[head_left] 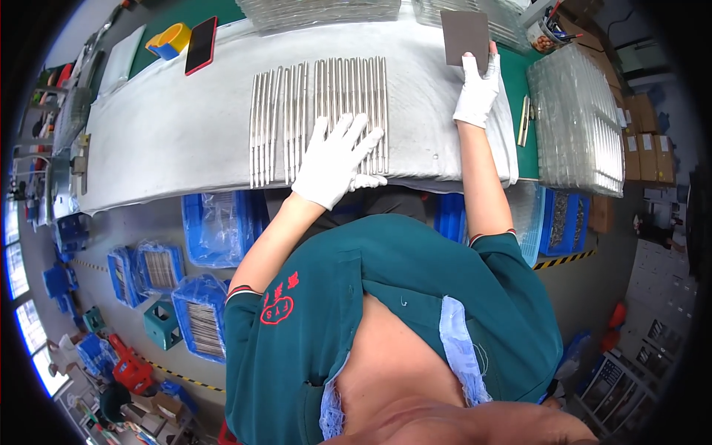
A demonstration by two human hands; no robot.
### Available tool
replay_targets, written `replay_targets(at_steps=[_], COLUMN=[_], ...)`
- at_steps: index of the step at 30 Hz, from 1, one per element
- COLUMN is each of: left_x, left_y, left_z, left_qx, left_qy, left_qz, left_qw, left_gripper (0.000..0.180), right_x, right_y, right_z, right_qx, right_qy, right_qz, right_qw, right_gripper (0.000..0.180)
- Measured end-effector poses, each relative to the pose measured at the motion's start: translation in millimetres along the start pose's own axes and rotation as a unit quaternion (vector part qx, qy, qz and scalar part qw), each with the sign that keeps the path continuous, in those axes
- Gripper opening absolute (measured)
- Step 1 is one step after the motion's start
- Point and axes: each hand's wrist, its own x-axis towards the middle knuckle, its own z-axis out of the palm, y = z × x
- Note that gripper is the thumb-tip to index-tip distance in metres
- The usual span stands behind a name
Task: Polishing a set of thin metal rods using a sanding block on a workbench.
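Slim silvery metal rods [350, 90] lie side by side in groups on a grey-white cloth [178, 130] that covers the workbench. My left hand [332, 159], in a white glove with bare fingertips not clearly shown, rests over the near ends of the right-hand group. Its fingers are spread across the rods, and it covers part of them. At the right edge of the cloth, my right hand [477, 96], also gloved, pinches a dark brown square sheet [463, 35] by its near edge. The thumb lies on top of the sheet.
A red-edged phone [201, 46] and a yellow tape roll [172, 38] lie far left. Stacked clear plastic trays [575, 122] stand at the right, beside a pen cup [545, 35]. Blue crates [215, 230] sit below the bench's near edge.
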Motion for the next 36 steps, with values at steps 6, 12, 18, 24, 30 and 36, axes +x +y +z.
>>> replay_targets(at_steps=[6,12,18,24,30,36], left_x=[-6,-29,-26,-18,-11,-14], left_y=[-5,-81,-80,-68,-57,-52], left_z=[-17,-29,-21,-10,-11,-11], left_qx=[0.003,0.137,0.100,0.117,0.112,0.106], left_qy=[0.011,0.071,0.070,0.082,0.080,0.088], left_qz=[-0.015,-0.248,-0.376,-0.367,-0.358,-0.336], left_qw=[1.000,0.956,0.919,0.919,0.924,0.932], left_gripper=[0.083,0.071,0.053,0.047,0.045,0.048], right_x=[1,1,1,1,1,-1], right_y=[-2,0,-1,1,0,-3], right_z=[0,-2,-1,0,4,3], right_qx=[-0.006,-0.018,-0.015,-0.015,-0.017,-0.049], right_qy=[-0.007,-0.003,-0.005,-0.007,-0.010,-0.011], right_qz=[0.001,-0.001,0.013,0.010,0.012,-0.005], right_qw=[1.000,1.000,1.000,1.000,1.000,0.999], right_gripper=[0.058,0.058,0.058,0.058,0.058,0.057])
